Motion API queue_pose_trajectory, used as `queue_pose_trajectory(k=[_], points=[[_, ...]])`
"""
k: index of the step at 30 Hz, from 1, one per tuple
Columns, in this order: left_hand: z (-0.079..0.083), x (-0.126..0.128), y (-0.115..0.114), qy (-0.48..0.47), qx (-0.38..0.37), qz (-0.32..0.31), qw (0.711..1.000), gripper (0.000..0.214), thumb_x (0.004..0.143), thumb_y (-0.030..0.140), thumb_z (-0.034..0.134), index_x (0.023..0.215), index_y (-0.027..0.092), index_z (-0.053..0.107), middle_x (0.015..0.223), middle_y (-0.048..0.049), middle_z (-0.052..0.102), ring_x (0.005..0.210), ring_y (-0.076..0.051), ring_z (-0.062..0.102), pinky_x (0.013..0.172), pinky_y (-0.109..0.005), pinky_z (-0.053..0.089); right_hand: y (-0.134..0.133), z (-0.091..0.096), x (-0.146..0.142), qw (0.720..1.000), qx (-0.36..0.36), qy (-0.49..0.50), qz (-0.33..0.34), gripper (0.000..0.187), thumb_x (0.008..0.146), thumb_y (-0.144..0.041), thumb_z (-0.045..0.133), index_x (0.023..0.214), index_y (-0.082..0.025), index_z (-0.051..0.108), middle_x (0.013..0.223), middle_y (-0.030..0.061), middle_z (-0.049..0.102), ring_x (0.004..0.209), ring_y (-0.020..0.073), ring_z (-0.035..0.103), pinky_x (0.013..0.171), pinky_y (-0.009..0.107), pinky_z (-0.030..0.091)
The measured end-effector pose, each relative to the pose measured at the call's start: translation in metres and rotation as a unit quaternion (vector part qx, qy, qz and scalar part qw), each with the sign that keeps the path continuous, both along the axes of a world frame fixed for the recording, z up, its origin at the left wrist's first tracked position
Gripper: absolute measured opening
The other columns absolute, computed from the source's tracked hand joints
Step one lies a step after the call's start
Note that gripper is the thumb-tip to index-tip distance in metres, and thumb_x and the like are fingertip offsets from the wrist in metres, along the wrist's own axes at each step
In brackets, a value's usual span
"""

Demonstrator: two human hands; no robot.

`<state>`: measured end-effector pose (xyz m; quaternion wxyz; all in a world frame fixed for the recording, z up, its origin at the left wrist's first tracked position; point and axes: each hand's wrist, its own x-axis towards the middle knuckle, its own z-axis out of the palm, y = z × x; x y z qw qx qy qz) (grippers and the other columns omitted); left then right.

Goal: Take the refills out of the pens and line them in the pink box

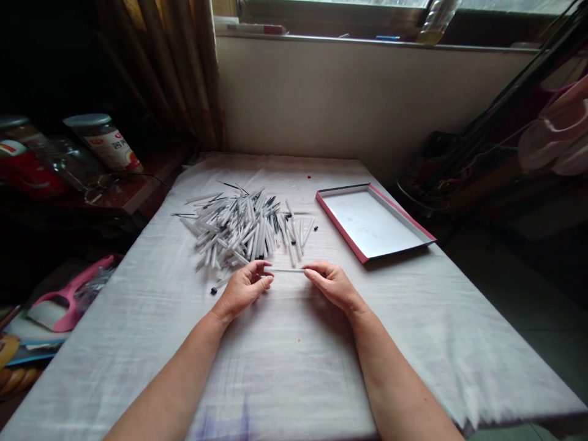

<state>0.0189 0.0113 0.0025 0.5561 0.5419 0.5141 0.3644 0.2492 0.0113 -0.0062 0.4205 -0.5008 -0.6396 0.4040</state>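
A thin white pen tube [287,270] lies level across the gap between my two hands, just above the cloth. My left hand [248,285] has its fingers curled about the tube's left end, with thumb and forefinger slightly apart. At the other end, my right hand [333,283] pinches the tube between thumb and fingers. Just beyond my hands spreads a loose pile of white pen tubes [250,229], with thin dark sticks mixed in. A small black piece [214,291] rests left of my left hand, and another black bit [316,228] lies right of the pile.
A shallow box lid [367,223] with a red and black rim sits on the cloth-covered table [294,367] at the right. Jars [108,144] stand on a dark side shelf. A pink-handled item [73,294] is low at the left. A wall and windowsill close off the back.
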Motion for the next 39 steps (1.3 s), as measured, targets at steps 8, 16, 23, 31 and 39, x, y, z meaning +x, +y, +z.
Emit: queue_pose_trajectory(k=[8, 16, 23, 31, 39], points=[[0.0, 0.0, 0.002, -0.025, -0.003, 0.026, 0.999, 0.054, 0.069, 0.047, 0.069, 0.112, 0.016, 0.056, 0.087, -0.0051, 0.064, 0.066, -0.014, 0.064, 0.039, -0.016, 0.038, 0.055, 0.035, 0.034, 0.923, 0.146, -0.231, -0.272, 0.031, 0.09, -0.037, 0.046, 0.096, -0.018, 0.069, 0.114, 0.014, 0.066, 0.11, 0.0268, 0.058, 0.096, 0.039, 0.041], [-0.004, -0.002, 0.002, -0.012, 0.002, 0.011, 1.0, 0.046, 0.072, 0.049, 0.066, 0.104, 0.016, 0.06, 0.083, -0.0044, 0.066, 0.063, -0.013, 0.062, 0.041, -0.017, 0.041, 0.079, 0.042, 0.063, 0.864, -0.134, -0.393, -0.285, 0.04, 0.094, -0.037, 0.037, 0.101, -0.013, 0.068, 0.102, 0.0202, 0.07, 0.096, 0.0297, 0.065, 0.074, 0.034, 0.043], [-0.003, -0.001, 0.001, -0.001, 0.002, 0.004, 1.0, 0.045, 0.072, 0.048, 0.066, 0.102, 0.016, 0.062, 0.082, -0.0046, 0.066, 0.063, -0.013, 0.061, 0.042, -0.018, 0.041, 0.023, 0.03, 0.064, 0.887, -0.141, -0.322, -0.299, 0.037, 0.094, -0.036, 0.034, 0.088, -0.02, 0.066, 0.095, 0.0113, 0.074, 0.093, 0.0252, 0.066, 0.074, 0.032, 0.044], [-0.002, -0.002, 0.001, 0.011, 0.005, -0.009, 1.0, 0.044, 0.072, 0.048, 0.064, 0.102, 0.016, 0.062, 0.082, -0.0049, 0.067, 0.063, -0.014, 0.062, 0.043, -0.018, 0.041, 0.009, 0.017, 0.064, 0.915, -0.107, -0.244, -0.305, 0.035, 0.09, -0.036, 0.037, 0.103, -0.018, 0.065, 0.095, 0.0089, 0.074, 0.089, 0.0213, 0.068, 0.073, 0.029, 0.048], [-0.003, -0.002, 0.0, 0.013, 0.01, -0.009, 1.0, 0.039, 0.074, 0.045, 0.063, 0.1, 0.016, 0.062, 0.081, -0.004, 0.067, 0.062, -0.013, 0.061, 0.043, -0.018, 0.042, 0.093, 0.039, 0.051, 0.859, -0.179, -0.396, -0.27, 0.035, 0.083, -0.031, 0.045, 0.102, -0.019, 0.073, 0.104, 0.0129, 0.073, 0.098, 0.0278, 0.067, 0.075, 0.031, 0.047]])
